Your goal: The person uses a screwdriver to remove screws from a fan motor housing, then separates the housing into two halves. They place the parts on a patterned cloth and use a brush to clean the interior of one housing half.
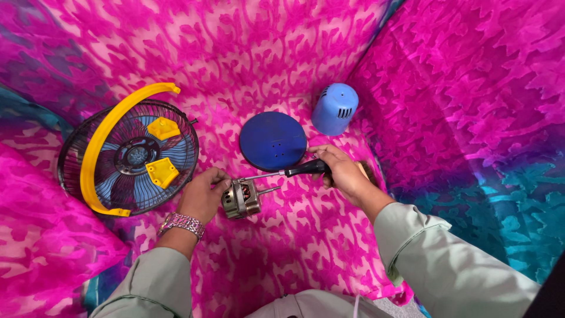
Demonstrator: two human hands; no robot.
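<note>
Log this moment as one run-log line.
left hand: steadies motor | right hand: holds screwdriver, tip at motor | nearby: fan guard, blue disc, blue cap

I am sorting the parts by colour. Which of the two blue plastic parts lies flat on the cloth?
The dark blue round disc lies flat. The other one, the light blue motor cover, is a dome with vent slots and stands up behind it, to the right.

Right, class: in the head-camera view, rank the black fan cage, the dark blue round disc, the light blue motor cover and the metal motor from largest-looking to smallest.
1. Black fan cage
2. Dark blue round disc
3. Light blue motor cover
4. Metal motor, partly hidden by the left hand

The cover and motor look close in size, so that order is unsure.
</note>
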